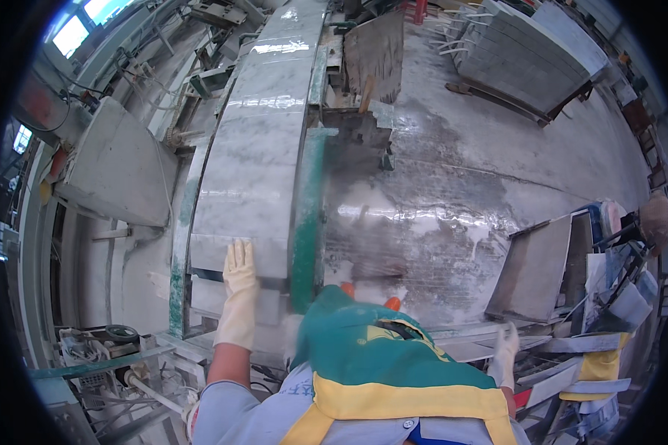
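Note:
My left hand [239, 268], in a cream rubber glove, lies flat with its fingers stretched out on the near end of a grey-white marble slab [256, 185]. The slab is wet and shiny, one of several lying end to end on a long green-framed conveyor [304, 222]. Out to the right, my right hand [505, 347] wears a pale glove, its fingers apart and nothing visible in them. It is beside long stone strips [460, 335]; contact with them is unclear. A green apron [386, 352] with yellow trim covers my front, orange shoe tips showing beyond it.
Leaning stone panels [531, 271] and a heap of offcuts [571, 378] stand at the right. A large pallet of stacked slabs [523, 63] is at the far right. Wet concrete floor [438, 215] lies beside the conveyor. Grey machinery [119, 167] stands at the left.

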Demonstrator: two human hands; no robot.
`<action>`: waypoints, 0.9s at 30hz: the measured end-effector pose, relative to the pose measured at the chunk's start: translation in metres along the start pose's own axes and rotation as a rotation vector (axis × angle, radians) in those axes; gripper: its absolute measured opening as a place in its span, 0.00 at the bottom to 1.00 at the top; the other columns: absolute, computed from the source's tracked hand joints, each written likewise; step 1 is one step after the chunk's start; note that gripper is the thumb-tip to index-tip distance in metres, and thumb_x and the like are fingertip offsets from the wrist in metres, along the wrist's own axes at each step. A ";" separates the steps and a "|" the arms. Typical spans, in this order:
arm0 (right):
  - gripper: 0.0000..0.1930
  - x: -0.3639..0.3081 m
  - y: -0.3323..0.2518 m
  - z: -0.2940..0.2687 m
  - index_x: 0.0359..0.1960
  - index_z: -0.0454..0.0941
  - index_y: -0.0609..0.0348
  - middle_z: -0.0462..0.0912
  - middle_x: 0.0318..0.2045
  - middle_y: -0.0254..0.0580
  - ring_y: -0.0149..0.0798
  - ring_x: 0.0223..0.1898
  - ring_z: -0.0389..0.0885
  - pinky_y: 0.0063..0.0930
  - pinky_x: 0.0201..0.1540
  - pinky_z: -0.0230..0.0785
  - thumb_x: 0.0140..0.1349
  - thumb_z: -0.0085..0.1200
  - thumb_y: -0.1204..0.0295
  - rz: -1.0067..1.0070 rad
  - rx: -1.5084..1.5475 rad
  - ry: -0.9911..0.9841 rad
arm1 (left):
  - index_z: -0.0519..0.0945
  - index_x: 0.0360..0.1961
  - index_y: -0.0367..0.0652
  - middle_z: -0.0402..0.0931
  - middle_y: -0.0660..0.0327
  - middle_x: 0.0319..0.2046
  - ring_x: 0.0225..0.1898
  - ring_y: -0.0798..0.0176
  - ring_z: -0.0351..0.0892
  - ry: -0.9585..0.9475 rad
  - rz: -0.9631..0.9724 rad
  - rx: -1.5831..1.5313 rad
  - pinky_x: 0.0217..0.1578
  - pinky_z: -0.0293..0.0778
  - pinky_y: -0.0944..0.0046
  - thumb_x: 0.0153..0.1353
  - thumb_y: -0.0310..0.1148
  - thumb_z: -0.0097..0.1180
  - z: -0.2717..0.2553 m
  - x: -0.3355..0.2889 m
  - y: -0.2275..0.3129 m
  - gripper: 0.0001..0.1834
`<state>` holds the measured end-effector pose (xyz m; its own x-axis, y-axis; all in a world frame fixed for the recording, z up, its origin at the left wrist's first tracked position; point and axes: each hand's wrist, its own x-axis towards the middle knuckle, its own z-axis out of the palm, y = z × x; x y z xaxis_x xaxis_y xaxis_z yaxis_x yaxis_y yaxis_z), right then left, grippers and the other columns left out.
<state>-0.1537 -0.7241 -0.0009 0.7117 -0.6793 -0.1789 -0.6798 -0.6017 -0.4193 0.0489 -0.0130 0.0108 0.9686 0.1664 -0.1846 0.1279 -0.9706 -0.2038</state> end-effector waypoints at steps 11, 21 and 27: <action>0.41 -0.071 0.211 -0.088 0.70 0.63 0.67 0.66 0.69 0.61 0.57 0.71 0.61 0.46 0.73 0.52 0.71 0.43 0.41 0.665 -0.629 0.382 | 0.45 0.78 0.55 0.45 0.57 0.78 0.78 0.51 0.43 -0.248 -0.090 -0.033 0.75 0.44 0.53 0.56 0.29 0.59 -0.030 0.028 0.013 0.51; 0.32 -0.091 0.193 -0.037 0.69 0.66 0.60 0.69 0.68 0.51 0.49 0.69 0.65 0.42 0.71 0.54 0.76 0.33 0.48 0.713 -0.664 0.552 | 0.46 0.78 0.52 0.43 0.54 0.78 0.79 0.48 0.41 -0.290 -0.029 -0.005 0.75 0.48 0.53 0.57 0.24 0.55 -0.042 0.037 0.012 0.49; 0.30 -0.094 0.185 -0.035 0.69 0.68 0.60 0.69 0.68 0.50 0.50 0.69 0.66 0.42 0.71 0.55 0.77 0.34 0.51 0.716 -0.711 0.516 | 0.49 0.77 0.51 0.43 0.53 0.78 0.78 0.48 0.42 -0.296 0.002 -0.052 0.75 0.48 0.56 0.55 0.27 0.57 -0.054 0.035 0.011 0.49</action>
<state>-0.3525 -0.7857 -0.0305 0.0726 -0.9562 0.2836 -0.9649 0.0045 0.2625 0.0954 -0.0274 0.0542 0.8658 0.2001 -0.4586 0.1439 -0.9774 -0.1549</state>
